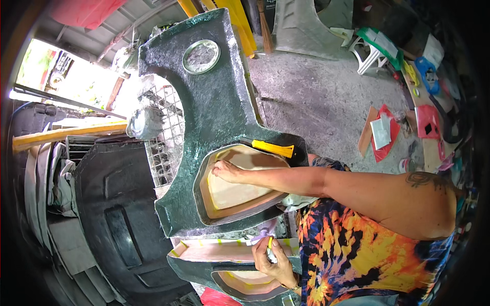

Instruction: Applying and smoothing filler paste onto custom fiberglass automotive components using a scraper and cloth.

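Inside the recess (237, 193) your right hand (228, 172) bunches narrow, contents unclear; below the recess your left hand (276, 263) pinches a yellow piece (270, 243), likely for fine control.

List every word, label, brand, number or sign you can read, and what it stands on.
No text can be read.
Dark object at the top edge: pale marks, too small and cut off.
Green-and-white item, upper right: too small.
Yellow ribbed tool: no legible lettering.
Purple object: none legible.
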The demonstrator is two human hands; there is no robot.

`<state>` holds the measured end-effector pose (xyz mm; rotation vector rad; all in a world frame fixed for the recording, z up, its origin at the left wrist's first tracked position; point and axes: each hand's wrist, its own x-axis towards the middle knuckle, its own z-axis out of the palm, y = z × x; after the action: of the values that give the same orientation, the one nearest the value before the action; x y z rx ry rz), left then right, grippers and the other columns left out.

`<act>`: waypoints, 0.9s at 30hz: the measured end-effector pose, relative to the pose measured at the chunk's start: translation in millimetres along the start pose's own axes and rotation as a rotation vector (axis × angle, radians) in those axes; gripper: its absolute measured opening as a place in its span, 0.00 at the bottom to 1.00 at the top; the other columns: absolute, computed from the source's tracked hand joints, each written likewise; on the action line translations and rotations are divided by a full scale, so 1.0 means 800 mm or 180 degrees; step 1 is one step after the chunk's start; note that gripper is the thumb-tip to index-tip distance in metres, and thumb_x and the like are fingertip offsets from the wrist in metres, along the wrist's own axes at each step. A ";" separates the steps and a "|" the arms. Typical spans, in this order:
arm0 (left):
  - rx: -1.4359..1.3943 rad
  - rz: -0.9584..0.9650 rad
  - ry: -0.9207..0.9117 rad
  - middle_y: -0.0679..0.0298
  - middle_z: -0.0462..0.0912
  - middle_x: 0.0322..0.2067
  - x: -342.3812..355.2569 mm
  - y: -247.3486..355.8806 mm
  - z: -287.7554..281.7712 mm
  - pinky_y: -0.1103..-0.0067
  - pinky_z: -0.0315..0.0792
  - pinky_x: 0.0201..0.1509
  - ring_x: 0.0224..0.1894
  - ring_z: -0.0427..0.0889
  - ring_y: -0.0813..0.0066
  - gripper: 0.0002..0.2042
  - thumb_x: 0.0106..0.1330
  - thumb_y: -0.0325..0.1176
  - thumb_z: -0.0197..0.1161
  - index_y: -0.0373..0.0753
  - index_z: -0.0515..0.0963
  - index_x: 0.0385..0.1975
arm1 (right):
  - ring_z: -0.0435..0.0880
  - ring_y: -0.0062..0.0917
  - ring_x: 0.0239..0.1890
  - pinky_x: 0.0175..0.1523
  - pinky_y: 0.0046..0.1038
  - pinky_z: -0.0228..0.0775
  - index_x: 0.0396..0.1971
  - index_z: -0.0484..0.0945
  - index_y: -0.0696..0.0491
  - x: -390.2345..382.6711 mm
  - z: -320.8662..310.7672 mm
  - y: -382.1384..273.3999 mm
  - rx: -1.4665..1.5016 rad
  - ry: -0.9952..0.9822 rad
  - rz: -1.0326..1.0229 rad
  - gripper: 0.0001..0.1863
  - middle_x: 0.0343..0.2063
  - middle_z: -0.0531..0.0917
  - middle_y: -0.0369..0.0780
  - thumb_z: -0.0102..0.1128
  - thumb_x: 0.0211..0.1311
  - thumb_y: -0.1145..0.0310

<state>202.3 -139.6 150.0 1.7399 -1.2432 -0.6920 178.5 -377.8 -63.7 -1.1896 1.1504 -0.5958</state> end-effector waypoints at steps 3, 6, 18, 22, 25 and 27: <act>0.0040 0.0024 -0.0019 0.55 0.79 0.30 0.001 -0.001 0.000 0.71 0.71 0.38 0.31 0.77 0.61 0.05 0.59 0.25 0.63 0.32 0.78 0.33 | 0.81 0.29 0.35 0.40 0.32 0.76 0.35 0.75 0.59 -0.019 -0.001 -0.003 0.0549 0.0005 0.0203 0.15 0.33 0.81 0.42 0.48 0.60 0.63; 0.0049 0.0030 0.0019 0.55 0.79 0.30 0.001 -0.004 -0.001 0.72 0.71 0.38 0.31 0.77 0.61 0.05 0.59 0.25 0.63 0.32 0.78 0.33 | 0.76 0.26 0.50 0.48 0.33 0.75 0.49 0.73 0.57 -0.030 0.000 -0.007 0.1780 -0.0040 0.0934 0.19 0.46 0.78 0.40 0.48 0.61 0.64; 0.0067 -0.0102 -0.0194 0.56 0.78 0.30 0.002 0.003 0.002 0.75 0.68 0.38 0.32 0.74 0.68 0.07 0.62 0.28 0.62 0.30 0.76 0.33 | 0.70 0.18 0.48 0.58 0.29 0.65 0.36 0.75 0.47 -0.025 0.013 -0.004 0.3286 0.0523 0.0023 0.06 0.41 0.74 0.32 0.51 0.58 0.69; 0.0055 -0.0109 -0.0171 0.56 0.77 0.30 0.003 -0.001 0.002 0.75 0.68 0.38 0.32 0.74 0.68 0.07 0.62 0.28 0.62 0.30 0.76 0.33 | 0.69 0.18 0.47 0.58 0.29 0.64 0.36 0.74 0.47 -0.029 0.011 -0.009 0.3390 0.0382 -0.0082 0.07 0.41 0.74 0.32 0.51 0.58 0.71; 0.0092 -0.0023 -0.0096 0.56 0.77 0.30 0.003 -0.006 -0.001 0.75 0.68 0.36 0.31 0.74 0.68 0.07 0.62 0.28 0.62 0.30 0.76 0.33 | 0.69 0.17 0.47 0.58 0.29 0.64 0.37 0.73 0.48 -0.040 0.008 -0.017 0.3500 0.0231 -0.0203 0.09 0.41 0.73 0.32 0.50 0.57 0.73; 0.0052 0.0007 -0.0073 0.56 0.77 0.30 0.001 -0.010 -0.002 0.74 0.68 0.36 0.31 0.74 0.68 0.06 0.62 0.27 0.62 0.30 0.76 0.33 | 0.69 0.18 0.52 0.59 0.30 0.64 0.32 0.73 0.48 -0.051 -0.001 -0.015 0.3310 0.0229 0.0108 0.07 0.42 0.73 0.31 0.48 0.56 0.77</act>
<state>207.4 -138.7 143.5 1.7481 -1.2694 -0.7041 165.4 -347.1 -37.1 -0.2532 0.7246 -1.0390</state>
